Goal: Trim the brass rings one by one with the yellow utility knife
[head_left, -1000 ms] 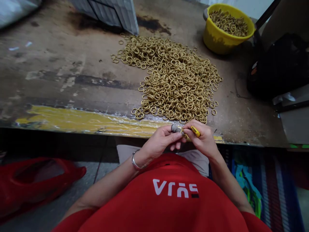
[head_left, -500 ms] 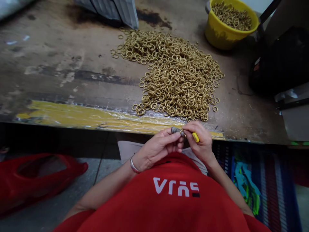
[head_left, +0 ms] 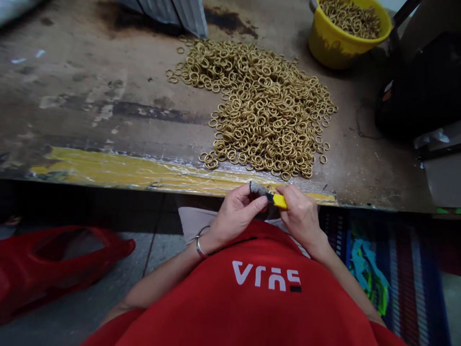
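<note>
At the table's front edge, my left hand (head_left: 237,211) pinches between thumb and index finger what looks like a gold-coloured ring, mostly hidden. A worn grey cover (head_left: 258,189) wraps that index fingertip. My right hand (head_left: 300,214) is closed around a small yellow-and-black utility knife (head_left: 280,201), its black end against the left thumb and finger. No blade can be made out. Just beyond both hands lies a wide heap of gold-coloured rings (head_left: 270,115), with several loose ones around its border.
A yellow tub (head_left: 333,45) full of similar rings stands at the back right. The worn table (head_left: 118,91) has yellow tape (head_left: 118,168) along its front edge. A grey ribbed object (head_left: 169,14) is at the back, a dark object (head_left: 414,91) at right, a red plastic item (head_left: 65,264) below left.
The utility knife has swung round in my right hand, so its yellow handle now points across to the left fingers. Both hands have come slightly closer together, and the view has shifted a little.
</note>
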{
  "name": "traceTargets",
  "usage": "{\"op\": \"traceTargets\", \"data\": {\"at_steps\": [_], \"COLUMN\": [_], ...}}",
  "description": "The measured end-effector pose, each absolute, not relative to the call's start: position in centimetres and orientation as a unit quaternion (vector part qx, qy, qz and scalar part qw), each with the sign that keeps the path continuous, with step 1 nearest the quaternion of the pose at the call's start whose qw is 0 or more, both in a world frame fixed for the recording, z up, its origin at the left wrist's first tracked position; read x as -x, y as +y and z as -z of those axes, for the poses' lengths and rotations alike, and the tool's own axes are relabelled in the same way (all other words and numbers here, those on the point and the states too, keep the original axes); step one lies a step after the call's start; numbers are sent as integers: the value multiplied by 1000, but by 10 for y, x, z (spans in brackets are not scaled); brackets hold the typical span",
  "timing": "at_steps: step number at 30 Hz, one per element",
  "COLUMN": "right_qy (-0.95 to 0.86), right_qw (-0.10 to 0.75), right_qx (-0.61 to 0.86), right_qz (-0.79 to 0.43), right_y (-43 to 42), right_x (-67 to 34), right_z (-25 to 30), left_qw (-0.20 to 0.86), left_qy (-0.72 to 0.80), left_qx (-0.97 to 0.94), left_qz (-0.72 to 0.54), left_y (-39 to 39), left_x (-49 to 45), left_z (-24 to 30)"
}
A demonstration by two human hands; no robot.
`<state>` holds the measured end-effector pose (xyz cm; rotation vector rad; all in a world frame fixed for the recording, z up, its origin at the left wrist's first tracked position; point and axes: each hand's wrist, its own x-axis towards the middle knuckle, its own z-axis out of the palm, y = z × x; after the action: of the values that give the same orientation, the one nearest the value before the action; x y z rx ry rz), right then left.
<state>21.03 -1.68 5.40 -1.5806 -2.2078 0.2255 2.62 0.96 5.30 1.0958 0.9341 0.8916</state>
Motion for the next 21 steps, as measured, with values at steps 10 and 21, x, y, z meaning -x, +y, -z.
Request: {"op": "traceTargets", "data": {"at_steps": [10,21], "right_qy": [-704,-394], "right_qw": [121,379], "right_qx": [698,497], "right_qz": [-50,-674], "right_y": [18,4], "right_x": [-220,-196], "right_z": [-46,-52], "left_qw": [573,626], "left_qy": [375,388], "left_qx": [-631,-553], "left_qz": [-365,-389], "left_y": [4,7], "left_x": [-12,-13], "left_z": [-58,-36]}}
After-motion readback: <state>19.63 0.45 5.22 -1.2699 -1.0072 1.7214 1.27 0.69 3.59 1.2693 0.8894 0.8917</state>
